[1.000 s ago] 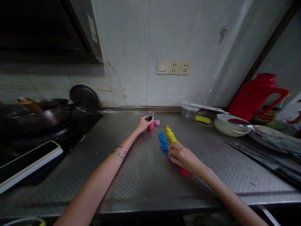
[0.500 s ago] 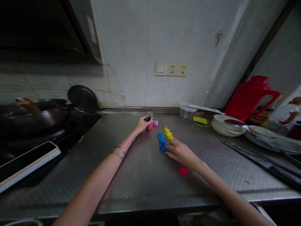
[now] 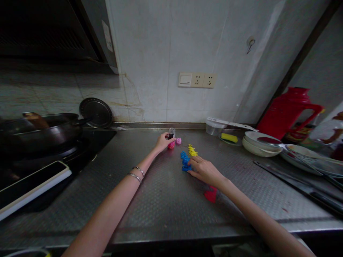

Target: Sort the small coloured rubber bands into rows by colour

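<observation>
Toward the back of the metal counter (image 3: 150,200), my left hand (image 3: 162,142) is closed around a small dark object (image 3: 170,136). A small clear piece (image 3: 172,130) shows just above it and a bright pink lump (image 3: 171,145) just below; I cannot make out whether they are joined. A lilac-pink lump (image 3: 178,141) lies to its right. My right hand (image 3: 205,172) has its thumb and bent fingers around the near end of a blue curly cluster (image 3: 184,160). Beyond its fingers lies a yellow curly cluster (image 3: 192,150). A flat red piece (image 3: 210,195) rests beneath the right wrist.
On the left, a pan (image 3: 56,130) sits on the stove, with a phone-like slab (image 3: 34,189) in front. At the right stand a plastic tub (image 3: 213,126), a yellow sponge (image 3: 229,137), stacked bowls (image 3: 261,148), a red thermos (image 3: 284,114) and long dark utensils (image 3: 294,185).
The blue cluster looks shorter at its near end, where my right fingers are. More of the red piece shows. My left hand stays in place; the view has shifted slightly.
</observation>
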Tool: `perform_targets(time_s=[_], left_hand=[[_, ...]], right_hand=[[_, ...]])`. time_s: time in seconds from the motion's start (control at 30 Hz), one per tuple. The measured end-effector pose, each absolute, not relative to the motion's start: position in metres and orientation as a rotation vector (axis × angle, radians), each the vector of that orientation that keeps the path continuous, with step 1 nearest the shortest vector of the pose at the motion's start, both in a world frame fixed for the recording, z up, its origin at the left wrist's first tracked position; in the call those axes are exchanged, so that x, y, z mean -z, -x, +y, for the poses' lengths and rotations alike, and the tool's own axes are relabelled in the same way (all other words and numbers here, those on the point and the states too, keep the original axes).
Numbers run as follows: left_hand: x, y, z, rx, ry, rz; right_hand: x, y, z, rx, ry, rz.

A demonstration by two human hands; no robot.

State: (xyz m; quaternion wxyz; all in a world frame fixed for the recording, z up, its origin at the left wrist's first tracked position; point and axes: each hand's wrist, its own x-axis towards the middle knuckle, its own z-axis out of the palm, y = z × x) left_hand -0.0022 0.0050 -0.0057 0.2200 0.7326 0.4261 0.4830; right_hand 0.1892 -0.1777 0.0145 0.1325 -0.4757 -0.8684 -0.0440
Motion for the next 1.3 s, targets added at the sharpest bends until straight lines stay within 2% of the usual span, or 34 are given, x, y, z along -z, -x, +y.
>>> perform_targets(time_s=[0.5,0.97,1.3], left_hand=[[0.002,0.0,-0.002,-1.331,-2.014,1.233],[0.001,0.002,-0.002,-1.323,-2.033,1.207],[0.005,0.003,0.002,-1.341,-2.077,1.246]], right_hand=[[-0.012,-0.186,-0.173,0.123,1.374,-2.621],[-0.022,-0.192,-0.158,-0.27,1.168,-2.38],[-0.046,-0.196,-0.134,-0.191,1.113,-2.274]])
